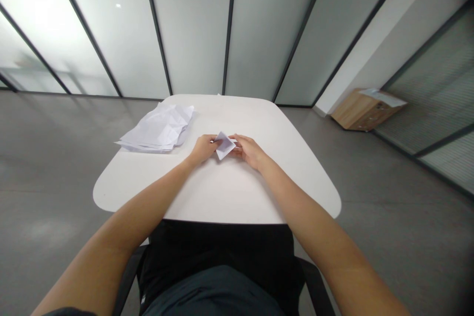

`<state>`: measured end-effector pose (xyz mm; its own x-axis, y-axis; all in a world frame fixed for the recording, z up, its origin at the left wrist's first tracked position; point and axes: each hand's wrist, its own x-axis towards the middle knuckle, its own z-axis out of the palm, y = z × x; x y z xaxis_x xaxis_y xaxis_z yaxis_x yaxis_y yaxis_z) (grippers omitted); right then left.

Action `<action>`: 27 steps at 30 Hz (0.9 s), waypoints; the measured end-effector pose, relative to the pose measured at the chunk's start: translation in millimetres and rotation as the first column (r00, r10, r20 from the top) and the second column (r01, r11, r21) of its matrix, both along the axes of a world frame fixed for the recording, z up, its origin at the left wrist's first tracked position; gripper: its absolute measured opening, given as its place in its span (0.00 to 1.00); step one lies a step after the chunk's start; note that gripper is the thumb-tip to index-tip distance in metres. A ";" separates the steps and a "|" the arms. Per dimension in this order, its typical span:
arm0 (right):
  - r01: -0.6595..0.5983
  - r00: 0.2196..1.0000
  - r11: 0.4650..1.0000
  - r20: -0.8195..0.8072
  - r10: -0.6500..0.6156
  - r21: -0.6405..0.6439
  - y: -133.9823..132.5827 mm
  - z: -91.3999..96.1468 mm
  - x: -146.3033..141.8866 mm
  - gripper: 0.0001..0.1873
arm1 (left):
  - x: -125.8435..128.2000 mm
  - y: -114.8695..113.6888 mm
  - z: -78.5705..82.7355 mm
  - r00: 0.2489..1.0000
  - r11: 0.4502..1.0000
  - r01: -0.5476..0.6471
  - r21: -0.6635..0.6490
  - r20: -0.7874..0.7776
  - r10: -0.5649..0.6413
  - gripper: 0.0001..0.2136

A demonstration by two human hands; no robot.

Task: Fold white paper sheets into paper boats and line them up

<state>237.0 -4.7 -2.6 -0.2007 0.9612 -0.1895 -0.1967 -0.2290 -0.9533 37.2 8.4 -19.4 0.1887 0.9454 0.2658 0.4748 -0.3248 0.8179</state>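
Observation:
A small folded piece of white paper (224, 146) is held up over the middle of the white table, with one diamond-shaped face turned toward me. My left hand (205, 148) pinches its left side, the thumb lying against the paper. On the other side, my right hand (249, 150) has its fingers curved at the paper's right edge, partly behind it. Whether the right fingers press on the paper or only rest beside it is hard to make out. The fingers behind the paper are hidden.
A stack of crumpled white paper sheets (157, 128) lies at the table's left, jutting past its edge. The white table (237, 202) has rounded corners. A wooden cabinet (365, 111) stands on the floor at the right. Frosted glass panels (192, 24) rise behind the table.

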 end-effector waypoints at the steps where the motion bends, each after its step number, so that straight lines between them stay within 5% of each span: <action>1: -0.021 1.000 1.000 -0.006 0.021 -0.006 -0.8 0.7 0.7 0.08 | -0.2 0.0 0.2 1.000 1.000 -0.003 0.006 -0.002 0.004 0.14; 16: 0.019 0.996 0.995 0.090 -0.028 0.098 0.4 -3.1 7.0 0.25 | -5.4 -0.6 0.9 0.948 0.953 0.295 -0.063 0.140 -0.285 0.31; 20: 0.035 0.993 0.992 0.110 -0.048 0.121 -0.4 -1.7 5.9 0.27 | -3.3 -7.2 4.3 0.934 0.937 0.316 -0.150 0.223 -0.280 0.32; 27: 0.027 0.995 0.985 0.092 -0.044 0.173 2.6 -5.7 7.3 0.29 | 2.7 -8.9 3.7 0.925 0.950 0.298 -0.086 0.273 -0.266 0.34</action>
